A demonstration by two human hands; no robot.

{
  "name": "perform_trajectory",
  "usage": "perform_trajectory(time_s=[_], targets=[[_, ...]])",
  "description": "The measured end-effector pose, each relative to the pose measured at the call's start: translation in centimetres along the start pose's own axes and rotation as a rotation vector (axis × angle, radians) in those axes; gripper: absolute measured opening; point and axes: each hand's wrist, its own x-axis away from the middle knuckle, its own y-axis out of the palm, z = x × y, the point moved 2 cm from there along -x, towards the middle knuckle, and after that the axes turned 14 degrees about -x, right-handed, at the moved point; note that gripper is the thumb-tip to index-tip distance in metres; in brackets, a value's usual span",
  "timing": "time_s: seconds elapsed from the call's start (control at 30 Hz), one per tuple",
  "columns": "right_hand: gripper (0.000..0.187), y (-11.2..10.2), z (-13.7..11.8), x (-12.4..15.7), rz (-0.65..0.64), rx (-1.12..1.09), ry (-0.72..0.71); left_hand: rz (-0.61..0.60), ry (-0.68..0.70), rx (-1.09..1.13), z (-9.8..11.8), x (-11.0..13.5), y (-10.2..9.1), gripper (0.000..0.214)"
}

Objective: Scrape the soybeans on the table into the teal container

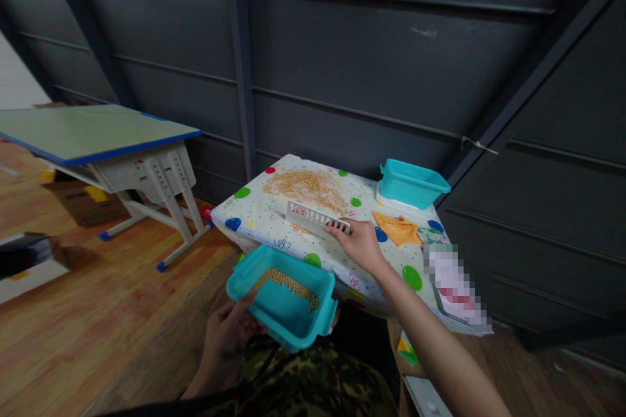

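With right hand (360,244), gripping the right end of a white slotted piece (313,216), closed on it with no gap showing. With left hand (232,326), holding the near tub (283,326) by its left side, with thumb at the rim and fingers bent below. Reads as gathering spilled beans (308,182), using the slotted piece as a scraper. Would probably call next for drawing that piece nearward through the spill, keeping the tub close to the near edge of the desk (244,215).

Largest first: working at the cloth-covered desk. Holding the teal near tub low, just nearward of the desk; cannot tell whether touching. Noting a second teal tub (413,186), far right, beyond the right hand. Noting an orange cloth (396,228) just right of that hand. Keeping the slotted piece tilted up on a long edge, slanting far-left from the hand. Smallest last: beans, spread far and left of the right hand, mostly beyond the slotted piece; more inside the near tub, in a curved band.
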Motion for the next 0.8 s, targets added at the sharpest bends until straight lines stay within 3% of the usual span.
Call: perform_trajectory(time_s=[0.5,0.8], targets=[[0.076,0.0,-0.4,1.1,-0.016,-0.045,-0.011,0.038,-0.008,-0.004,0.1,0.2,0.0,0.052],[0.061,-0.3,-0.4,2.4,-0.015,-0.075,-0.054,0.027,0.017,-0.035,1.4,1.3,0.6,0.064]])
